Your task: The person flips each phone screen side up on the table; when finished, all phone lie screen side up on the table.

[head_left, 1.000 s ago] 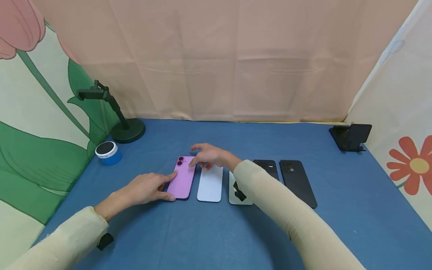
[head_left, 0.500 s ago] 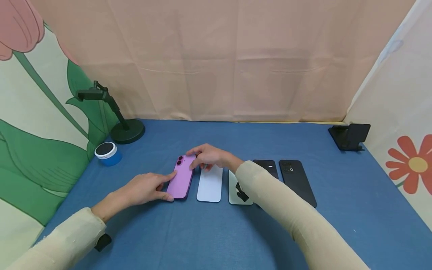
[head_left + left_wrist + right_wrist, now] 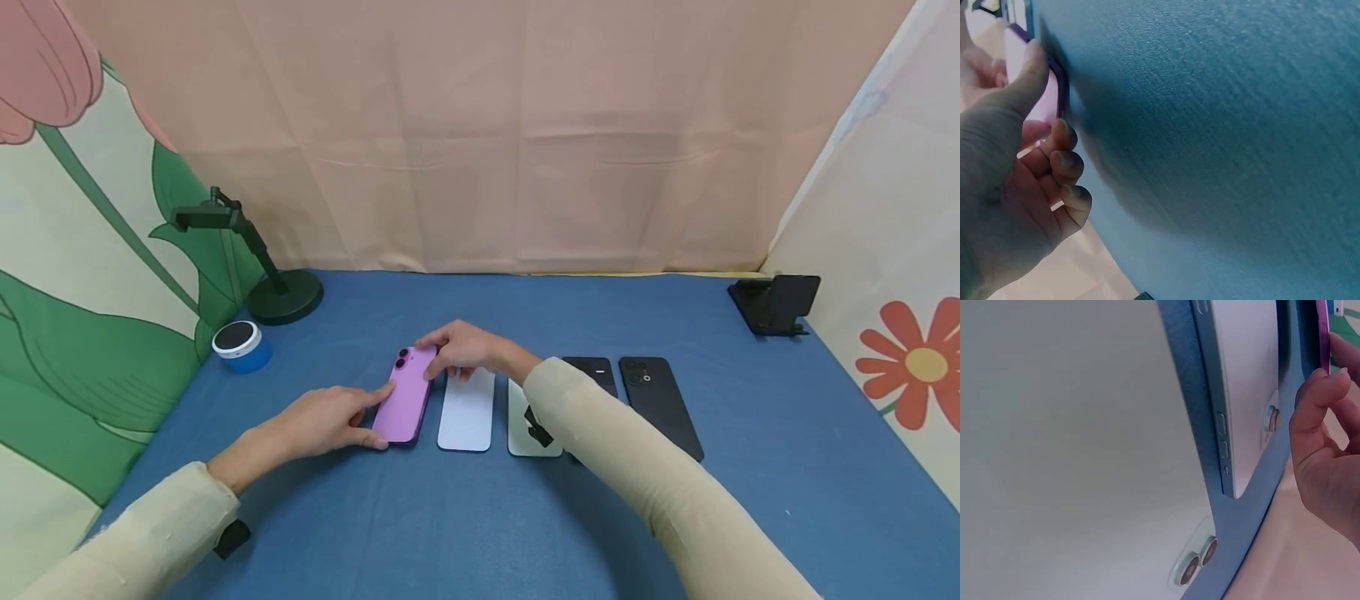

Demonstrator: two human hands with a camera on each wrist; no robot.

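Currently the left hand (image 3: pixel 324 418) and right hand (image 3: pixel 467 347) pinch the purple phone (image 3: pixel 406 400) by its edges, near frame centre; uneven grip could slide it into the white phone (image 3: pixel 466 417).

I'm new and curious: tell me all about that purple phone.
The purple phone has a smooth back, two dark lenses near its upper left corner, and a darker edge. It's back up, leftmost of five, beside a pale phone. The left hand grips its left side; the right hand pinches its upper right corner. Whether it rests flat is unclear.
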